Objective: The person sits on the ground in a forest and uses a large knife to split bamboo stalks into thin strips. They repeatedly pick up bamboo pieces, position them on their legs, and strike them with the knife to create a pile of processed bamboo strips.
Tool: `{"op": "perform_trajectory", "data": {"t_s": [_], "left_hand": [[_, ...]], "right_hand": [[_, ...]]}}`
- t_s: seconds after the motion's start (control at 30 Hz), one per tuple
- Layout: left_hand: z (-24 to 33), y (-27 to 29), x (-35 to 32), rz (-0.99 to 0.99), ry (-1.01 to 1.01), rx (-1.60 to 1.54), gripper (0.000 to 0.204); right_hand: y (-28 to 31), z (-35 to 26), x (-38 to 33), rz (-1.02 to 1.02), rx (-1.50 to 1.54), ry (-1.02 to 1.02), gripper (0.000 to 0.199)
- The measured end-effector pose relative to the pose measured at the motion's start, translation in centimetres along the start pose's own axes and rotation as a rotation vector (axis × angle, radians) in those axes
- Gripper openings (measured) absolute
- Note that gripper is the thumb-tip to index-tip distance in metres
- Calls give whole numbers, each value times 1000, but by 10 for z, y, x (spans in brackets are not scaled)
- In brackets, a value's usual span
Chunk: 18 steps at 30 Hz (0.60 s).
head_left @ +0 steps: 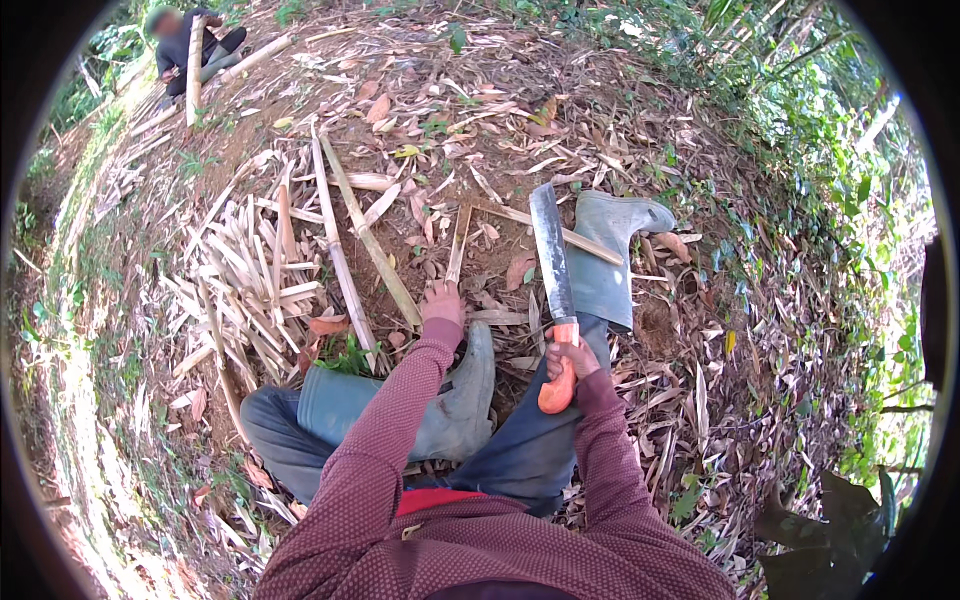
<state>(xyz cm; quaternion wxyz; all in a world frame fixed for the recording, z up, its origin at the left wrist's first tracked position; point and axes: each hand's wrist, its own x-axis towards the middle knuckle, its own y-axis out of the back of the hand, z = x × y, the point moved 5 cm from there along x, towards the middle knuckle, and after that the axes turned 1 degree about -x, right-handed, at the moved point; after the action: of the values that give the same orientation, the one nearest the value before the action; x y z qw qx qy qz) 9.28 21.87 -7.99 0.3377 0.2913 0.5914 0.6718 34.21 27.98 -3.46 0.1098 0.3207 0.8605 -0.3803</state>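
Head cam looking straight down at a dirt slope (300, 130) covered in dry leaves and bamboo scraps, green brush off to the right. Biggest thing on the ground is the pile of split bamboo strips (250, 270) on the left, with a couple of long bamboo poles (370, 240) lying next to it. Up in the far top-left corner another person (185, 45) sits with an upright bamboo pole. The wearer is sitting too, grey rubber boots (610, 260) stuck out in front, maroon sleeves coming up from the bottom. Right hand (570, 362) is wrapped tight around the orange handle of a big machete (552, 265), blade pointing up and away over the right boot. Left hand (442, 303) is down at the near end of a thin bamboo stick (458, 245) on the ground, fingers closed on it as far as I can see.
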Motion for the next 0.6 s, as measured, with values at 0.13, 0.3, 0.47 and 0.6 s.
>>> {"op": "perform_trajectory", "data": {"t_s": [0.13, 0.3, 0.47, 0.6], "left_hand": [[-6, -13, 9, -121, 94, -24, 48], [-12, 6, 23, -426, 265, -747, 37], [-24, 62, 1, -567, 355, -1803, 32], [-46, 96, -24, -609, 220, -2036, 31]], "right_hand": [[5, -1, 3, -21, -24, 33, 30], [0, -1, 5, -33, 3, 32, 31], [-2, -6, 0, 28, -49, 63, 32], [-25, -25, -4, 119, -303, 191, 27]]}}
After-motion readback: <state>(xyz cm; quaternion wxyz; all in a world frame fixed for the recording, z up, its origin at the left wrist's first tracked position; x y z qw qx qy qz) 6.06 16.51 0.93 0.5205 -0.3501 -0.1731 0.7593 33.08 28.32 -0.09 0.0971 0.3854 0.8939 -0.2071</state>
